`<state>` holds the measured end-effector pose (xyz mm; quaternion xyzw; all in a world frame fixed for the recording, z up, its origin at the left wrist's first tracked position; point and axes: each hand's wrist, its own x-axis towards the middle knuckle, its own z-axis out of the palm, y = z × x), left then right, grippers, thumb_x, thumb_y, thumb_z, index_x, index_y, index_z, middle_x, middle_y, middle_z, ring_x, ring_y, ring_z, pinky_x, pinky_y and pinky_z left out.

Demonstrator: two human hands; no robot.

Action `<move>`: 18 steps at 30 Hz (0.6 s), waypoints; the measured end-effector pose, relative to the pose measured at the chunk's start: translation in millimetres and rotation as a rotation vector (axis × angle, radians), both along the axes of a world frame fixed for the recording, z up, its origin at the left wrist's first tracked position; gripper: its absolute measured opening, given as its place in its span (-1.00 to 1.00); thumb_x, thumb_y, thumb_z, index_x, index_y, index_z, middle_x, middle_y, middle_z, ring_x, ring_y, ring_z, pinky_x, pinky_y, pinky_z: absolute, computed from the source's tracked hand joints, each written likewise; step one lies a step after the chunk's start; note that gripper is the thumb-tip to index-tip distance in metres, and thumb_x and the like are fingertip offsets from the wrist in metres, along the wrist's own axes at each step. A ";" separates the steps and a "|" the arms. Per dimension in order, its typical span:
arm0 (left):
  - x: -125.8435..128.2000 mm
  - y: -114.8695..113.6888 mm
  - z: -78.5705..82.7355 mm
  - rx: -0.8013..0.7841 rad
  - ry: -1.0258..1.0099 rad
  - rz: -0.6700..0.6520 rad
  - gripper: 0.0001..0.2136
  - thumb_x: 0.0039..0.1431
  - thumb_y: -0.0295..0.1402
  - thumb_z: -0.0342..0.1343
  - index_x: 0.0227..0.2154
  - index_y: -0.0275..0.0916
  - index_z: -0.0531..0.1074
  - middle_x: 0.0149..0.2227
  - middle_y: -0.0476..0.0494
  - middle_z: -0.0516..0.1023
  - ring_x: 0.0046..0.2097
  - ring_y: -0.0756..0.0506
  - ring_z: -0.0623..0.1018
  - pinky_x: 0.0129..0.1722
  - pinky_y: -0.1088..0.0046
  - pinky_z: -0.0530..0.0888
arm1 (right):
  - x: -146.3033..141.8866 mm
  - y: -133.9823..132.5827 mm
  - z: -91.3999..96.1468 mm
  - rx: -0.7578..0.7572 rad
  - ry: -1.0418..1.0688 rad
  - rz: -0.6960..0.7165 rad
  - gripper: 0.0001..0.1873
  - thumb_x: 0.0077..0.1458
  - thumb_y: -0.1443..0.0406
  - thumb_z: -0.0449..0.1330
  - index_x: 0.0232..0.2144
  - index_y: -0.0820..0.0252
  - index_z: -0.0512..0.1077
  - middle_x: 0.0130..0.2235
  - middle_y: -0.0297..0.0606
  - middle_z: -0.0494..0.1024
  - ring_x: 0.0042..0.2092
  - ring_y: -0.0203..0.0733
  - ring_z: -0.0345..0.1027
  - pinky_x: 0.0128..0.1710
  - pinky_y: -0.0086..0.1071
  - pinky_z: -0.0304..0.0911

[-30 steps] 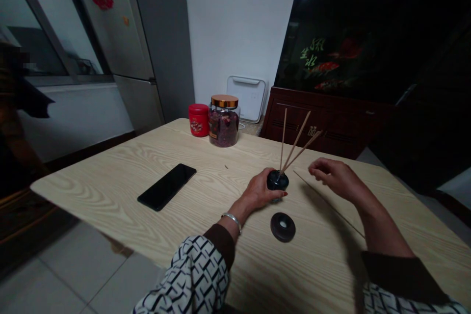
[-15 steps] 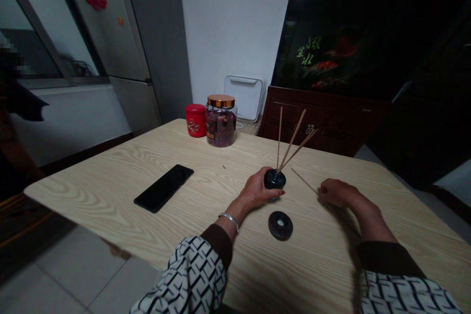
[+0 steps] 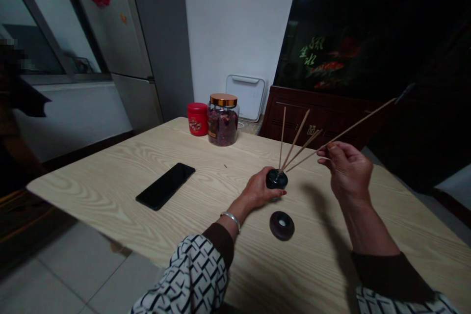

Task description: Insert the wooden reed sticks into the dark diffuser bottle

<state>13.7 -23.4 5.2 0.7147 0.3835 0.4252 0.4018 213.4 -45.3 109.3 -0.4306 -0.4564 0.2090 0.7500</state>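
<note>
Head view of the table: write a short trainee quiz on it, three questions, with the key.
1. True or false: the right hand holds a long wooden stick.
2. How many sticks stand in the dark round bottle under the left hand?
3. Which stands beside the glass jar of dried flowers: A, a red tin, or B, a black phone?

Key: 1 true; 2 three; 3 A.
</note>
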 end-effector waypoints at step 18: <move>-0.8 1.7 -3.2 0.047 0.024 -0.003 -0.34 -0.12 -0.15 0.42 0.07 -0.21 0.38 -0.09 -0.19 0.57 -0.08 -0.20 0.54 -0.06 0.27 0.47 | -33.8 -1.0 -38.3 -0.233 -0.683 0.143 -0.84 0.12 0.21 0.20 -0.34 0.20 0.48 -0.39 -0.29 0.54 -0.39 -0.24 0.40 -0.36 -0.35 0.31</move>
